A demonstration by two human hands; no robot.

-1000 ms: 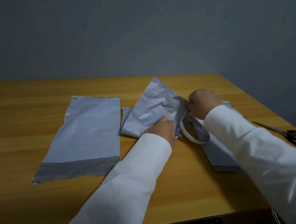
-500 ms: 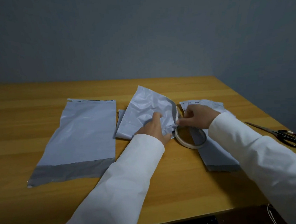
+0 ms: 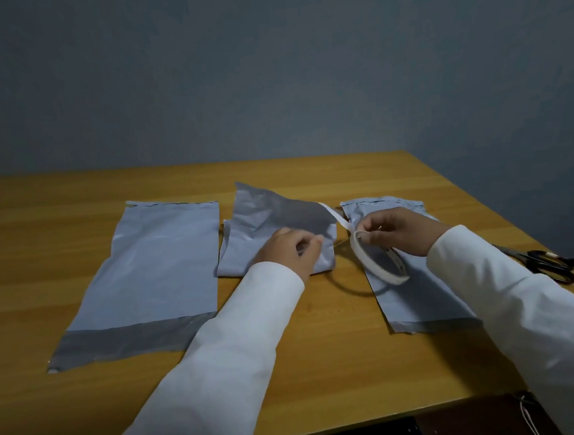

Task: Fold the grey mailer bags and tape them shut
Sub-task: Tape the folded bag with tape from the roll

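Observation:
A folded, crumpled grey mailer bag (image 3: 268, 218) lies mid-table. My left hand (image 3: 289, 252) presses down on its near right corner, fingers closed on the plastic. My right hand (image 3: 398, 231) holds a white tape roll (image 3: 378, 262) lifted just off the table, to the right of that bag. A strip of tape (image 3: 336, 219) runs from the roll up to the folded bag's right edge. A flat grey mailer bag (image 3: 157, 270) lies to the left. Another flat mailer bag (image 3: 417, 296) lies under my right hand and the roll.
Black-handled scissors (image 3: 543, 262) lie near the wooden table's (image 3: 341, 383) right edge, beside my right sleeve. The table's near edge runs just below my forearms. A grey wall stands behind the table.
My right hand has lifted the roll and pulled it right, drawing out a strip of tape from the folded bag. My left hand stays on the bag, which lies flatter than before.

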